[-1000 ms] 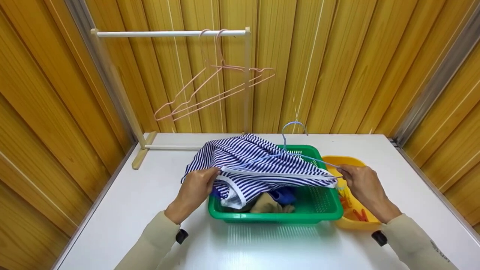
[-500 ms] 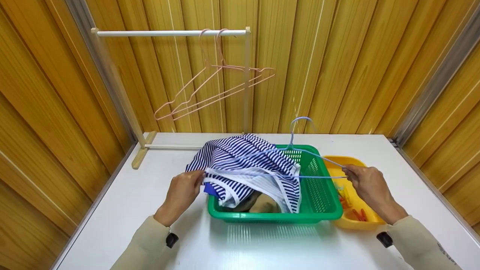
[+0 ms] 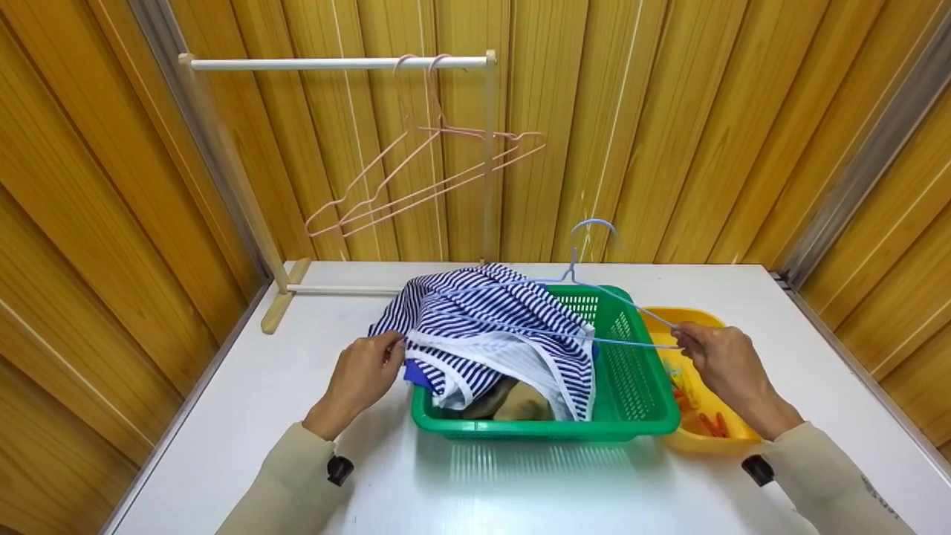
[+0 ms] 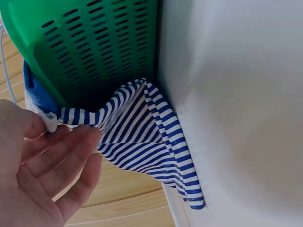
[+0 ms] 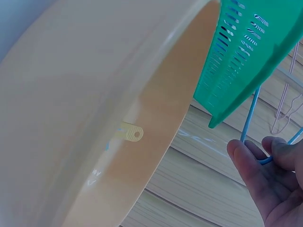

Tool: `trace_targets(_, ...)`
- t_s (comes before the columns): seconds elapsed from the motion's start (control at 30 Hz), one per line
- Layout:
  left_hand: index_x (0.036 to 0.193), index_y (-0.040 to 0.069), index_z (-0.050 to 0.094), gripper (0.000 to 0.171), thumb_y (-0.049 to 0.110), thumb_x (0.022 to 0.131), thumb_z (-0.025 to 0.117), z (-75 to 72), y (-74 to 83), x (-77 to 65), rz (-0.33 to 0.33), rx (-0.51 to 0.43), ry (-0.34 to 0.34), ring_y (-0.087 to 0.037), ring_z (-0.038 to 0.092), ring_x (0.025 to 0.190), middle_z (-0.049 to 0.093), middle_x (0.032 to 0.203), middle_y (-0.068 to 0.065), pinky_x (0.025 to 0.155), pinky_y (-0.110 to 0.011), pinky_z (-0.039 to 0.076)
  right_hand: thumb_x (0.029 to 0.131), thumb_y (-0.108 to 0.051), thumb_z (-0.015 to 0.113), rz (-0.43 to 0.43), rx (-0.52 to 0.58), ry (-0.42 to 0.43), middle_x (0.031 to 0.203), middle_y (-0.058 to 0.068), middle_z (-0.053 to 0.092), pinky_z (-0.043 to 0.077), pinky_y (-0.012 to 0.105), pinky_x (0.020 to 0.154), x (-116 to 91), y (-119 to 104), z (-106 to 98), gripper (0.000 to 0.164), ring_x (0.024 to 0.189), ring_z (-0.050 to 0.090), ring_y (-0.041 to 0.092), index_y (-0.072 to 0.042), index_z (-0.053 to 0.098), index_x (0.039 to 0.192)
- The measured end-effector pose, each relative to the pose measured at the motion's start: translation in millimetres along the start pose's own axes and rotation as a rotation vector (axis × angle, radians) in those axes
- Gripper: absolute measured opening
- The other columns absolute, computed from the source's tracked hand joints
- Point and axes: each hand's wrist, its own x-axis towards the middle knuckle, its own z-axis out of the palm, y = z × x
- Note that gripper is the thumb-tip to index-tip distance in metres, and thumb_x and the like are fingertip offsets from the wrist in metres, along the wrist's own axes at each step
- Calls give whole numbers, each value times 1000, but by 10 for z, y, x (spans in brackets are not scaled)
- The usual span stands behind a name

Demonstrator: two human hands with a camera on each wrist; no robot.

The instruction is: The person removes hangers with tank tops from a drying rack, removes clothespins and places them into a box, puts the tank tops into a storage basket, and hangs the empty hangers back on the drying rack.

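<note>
A blue-and-white striped top (image 3: 483, 301) with white trim lies spread over the green basket (image 3: 550, 429), draping past its left edge. My left hand (image 3: 362, 379) pinches the top's white-trimmed edge between thumb and finger; the left wrist view shows the pinched trim (image 4: 49, 122), the other fingers loosely bent. With thumb and fingertips my right hand (image 3: 724, 368) grips the right end of a blue hanger (image 3: 635, 343). The hanger's hook points up, and its left part crosses over the top; whether its left tip is inside the fabric cannot be told.
Two pink hangers (image 3: 390, 178) hang from the white rail (image 3: 312, 65) of a rack at the back left. A yellow tub (image 3: 724, 446) with red and yellow clothespins stands right of the basket. Brown cloth (image 3: 524, 405) lies inside the basket. Wood-patterned walls enclose the white table.
The top's right side came off the hanger's right end and dropped into the basket. My left hand shifted left with the trim, while the hanger rose above the top.
</note>
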Motion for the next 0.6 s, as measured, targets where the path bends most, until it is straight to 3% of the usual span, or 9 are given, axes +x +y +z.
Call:
trace_targets(0.17,116,5,66,24,18,98,56,-30,93,112,9,-50,93,-23,69,91,71,107,-10,80,-39,58,93,1,62,2,5,-2,90,19,75,58,39,64,26,-38,9,17,73,73,30,3,71,107)
trace_targets(0.37,135,8,55,41,30,100,56,-76,250,251,72,-52,116,-27,60,122,62,131,-11,103,-42,48,91,3,64,-64,2,50,86,15,76,59,38,61,61,-71,53,13,68,72,26,1,72,101)
trace_targets(0.47,136,9,56,44,35,100,56,-66,315,305,109,-30,100,-26,58,126,61,134,-10,106,-42,46,91,2,64,-72,-1,46,84,14,76,59,38,61,68,-81,65,12,68,72,25,0,72,100)
trace_targets(0.6,131,10,60,43,38,99,57,-28,373,348,129,-7,38,-25,64,117,66,127,-9,99,-41,51,91,1,65,-70,3,30,84,14,75,59,37,60,83,-102,83,11,69,72,25,0,73,99)
